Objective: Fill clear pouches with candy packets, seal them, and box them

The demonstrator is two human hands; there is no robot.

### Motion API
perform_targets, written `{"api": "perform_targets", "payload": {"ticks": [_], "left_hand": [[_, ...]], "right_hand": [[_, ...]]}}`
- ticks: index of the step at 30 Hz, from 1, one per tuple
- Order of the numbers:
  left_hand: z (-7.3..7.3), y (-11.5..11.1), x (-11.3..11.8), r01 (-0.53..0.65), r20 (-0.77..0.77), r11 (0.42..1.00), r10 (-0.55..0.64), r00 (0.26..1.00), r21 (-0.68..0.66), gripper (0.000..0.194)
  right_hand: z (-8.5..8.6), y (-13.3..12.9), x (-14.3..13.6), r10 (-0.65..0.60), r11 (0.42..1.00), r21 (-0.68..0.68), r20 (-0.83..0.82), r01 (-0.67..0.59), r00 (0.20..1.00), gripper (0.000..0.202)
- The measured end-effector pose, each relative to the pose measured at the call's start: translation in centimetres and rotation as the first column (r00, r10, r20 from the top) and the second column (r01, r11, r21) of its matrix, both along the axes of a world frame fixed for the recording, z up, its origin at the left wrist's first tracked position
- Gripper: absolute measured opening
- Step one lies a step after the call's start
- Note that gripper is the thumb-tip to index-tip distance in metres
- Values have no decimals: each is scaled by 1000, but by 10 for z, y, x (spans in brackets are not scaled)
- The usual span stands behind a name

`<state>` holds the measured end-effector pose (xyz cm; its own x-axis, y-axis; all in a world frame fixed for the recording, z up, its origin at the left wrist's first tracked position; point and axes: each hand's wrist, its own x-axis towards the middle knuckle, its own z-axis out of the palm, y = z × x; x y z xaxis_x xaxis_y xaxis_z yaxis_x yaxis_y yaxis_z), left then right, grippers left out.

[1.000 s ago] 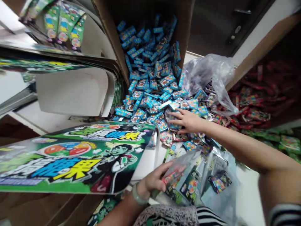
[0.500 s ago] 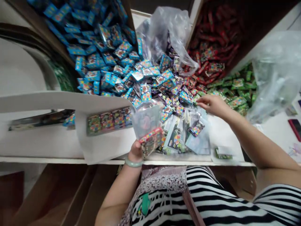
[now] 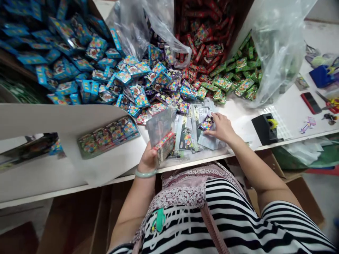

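My left hand (image 3: 148,157) is closed round a clear plastic bag (image 3: 160,127) at the front edge of the table. A small box with a red edge (image 3: 166,143) is at the lower part of that bag, beside my thumb. My right hand (image 3: 221,127) has its thumb and fingers on either side of a small purple packet (image 3: 207,122), pinching its right end. Under that packet lie flat, printed clear bags (image 3: 186,135), overlapping one another between my two hands.
Heaped behind are blue packets (image 3: 79,63), red packets (image 3: 209,46) and green packets (image 3: 242,76). A clear bag (image 3: 280,46) bulges at right. Further along stand a black tape dispenser (image 3: 265,129) and a red-edged phone (image 3: 310,103). At left, a curved white sheet (image 3: 79,120) surrounds a row of packets (image 3: 109,135).
My right hand has come from the heap's edge toward me, onto the purple packet. My left hand still holds the bag. The view has swung right, showing the tape dispenser.
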<state>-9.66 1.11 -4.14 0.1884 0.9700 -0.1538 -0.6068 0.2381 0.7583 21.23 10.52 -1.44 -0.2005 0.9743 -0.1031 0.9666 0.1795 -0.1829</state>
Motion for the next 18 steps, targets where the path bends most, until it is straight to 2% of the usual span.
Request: {"api": "perform_targets", "payload": {"ticks": [3,6,10,12,14,16,17,18], "left_hand": [[-2,2,0,34,-5,999,-34,999,1,93],[-1,3,-1,55,15,998,-55,998,-14,92],[2,3,1,38,6,999,-38,999,15,91],[3,4,3,23,-22,999,-22,1000,47,87],[4,5,6,-1,-70,997,6,998,79,84],[5,7,8,-44,-122,992,58,991,114,81],[7,8,8,-67,-145,989,85,986,129,81],[8,8,9,-88,-164,985,112,980,146,80]], "right_hand": [[-6,0,-7,6,1000,8,-45,-5,999,95],[-13,2,-9,-5,1000,29,-92,8,996,83],[-23,-2,-7,42,996,90,-170,-26,985,70],[-23,-4,-4,52,994,106,-223,-29,973,65],[-19,-1,0,27,995,104,-346,10,938,54],[-9,6,8,-66,991,62,-564,122,823,47],[-2,10,12,-143,983,-13,-688,184,712,48],[5,13,17,-230,968,-127,-791,216,566,53]]}}
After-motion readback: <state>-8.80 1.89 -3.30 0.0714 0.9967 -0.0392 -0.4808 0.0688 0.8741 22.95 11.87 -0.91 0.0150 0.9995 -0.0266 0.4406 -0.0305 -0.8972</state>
